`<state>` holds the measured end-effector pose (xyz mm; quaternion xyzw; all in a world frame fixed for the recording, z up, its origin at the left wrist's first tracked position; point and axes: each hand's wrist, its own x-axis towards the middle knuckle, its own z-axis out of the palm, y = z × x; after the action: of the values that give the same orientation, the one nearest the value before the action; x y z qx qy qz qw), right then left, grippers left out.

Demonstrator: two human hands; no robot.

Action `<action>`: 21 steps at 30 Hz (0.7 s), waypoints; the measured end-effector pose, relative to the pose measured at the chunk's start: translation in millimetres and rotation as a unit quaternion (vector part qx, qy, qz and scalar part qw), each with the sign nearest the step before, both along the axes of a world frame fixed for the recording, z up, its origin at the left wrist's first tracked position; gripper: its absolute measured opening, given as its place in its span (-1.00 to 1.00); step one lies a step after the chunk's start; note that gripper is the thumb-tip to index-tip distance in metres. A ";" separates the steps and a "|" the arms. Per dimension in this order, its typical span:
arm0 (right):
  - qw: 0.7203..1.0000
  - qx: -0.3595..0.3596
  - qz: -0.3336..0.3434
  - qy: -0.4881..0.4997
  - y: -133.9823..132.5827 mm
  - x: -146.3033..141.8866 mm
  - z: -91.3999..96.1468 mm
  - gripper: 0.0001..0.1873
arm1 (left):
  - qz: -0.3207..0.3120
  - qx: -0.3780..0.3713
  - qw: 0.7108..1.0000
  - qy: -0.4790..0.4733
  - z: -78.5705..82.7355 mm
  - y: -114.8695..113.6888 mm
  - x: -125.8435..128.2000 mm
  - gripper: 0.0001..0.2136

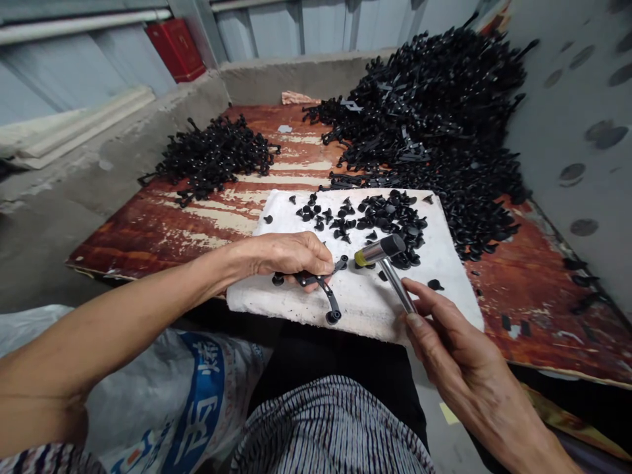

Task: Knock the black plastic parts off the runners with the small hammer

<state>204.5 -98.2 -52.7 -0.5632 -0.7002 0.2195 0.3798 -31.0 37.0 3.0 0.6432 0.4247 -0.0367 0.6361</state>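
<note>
My left hand (289, 255) is closed on a black plastic piece with curved arms (323, 289), pressing it onto a white slab (365, 303). My right hand (444, 336) grips the metal handle of a small hammer (382, 253). The hammer's head hovers just right of the black piece, over the slab. Several small black caps (380, 217) lie scattered on the far half of the slab.
The slab rests on a worn red board (162, 224). A big heap of black parts (434, 125) fills the back right and a smaller heap (212, 155) sits at back left. A printed white sack (182, 401) lies by my left forearm. Grey walls close in.
</note>
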 end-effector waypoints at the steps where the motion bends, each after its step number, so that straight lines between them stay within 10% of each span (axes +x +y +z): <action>1: 1.000 0.021 0.011 -0.011 1.2 0.6 1.8 -0.62 | -0.004 0.001 1.000 0.001 -0.9 0.8 -0.5 -0.81; 15: 0.979 0.116 0.132 -0.108 17.6 -0.9 29.2 -0.41 | -0.041 -0.055 0.998 0.003 -3.8 18.1 -1.2 -0.79; 21: 0.986 0.162 0.026 -0.041 9.7 -2.6 27.4 -0.29 | -0.066 -0.054 0.996 -0.016 -9.6 23.3 -4.7 -0.79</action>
<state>201.9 -88.5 -25.3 -0.4846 -0.7558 0.0900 0.4311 -35.7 60.3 -6.6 0.6349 0.3687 -0.0909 0.6728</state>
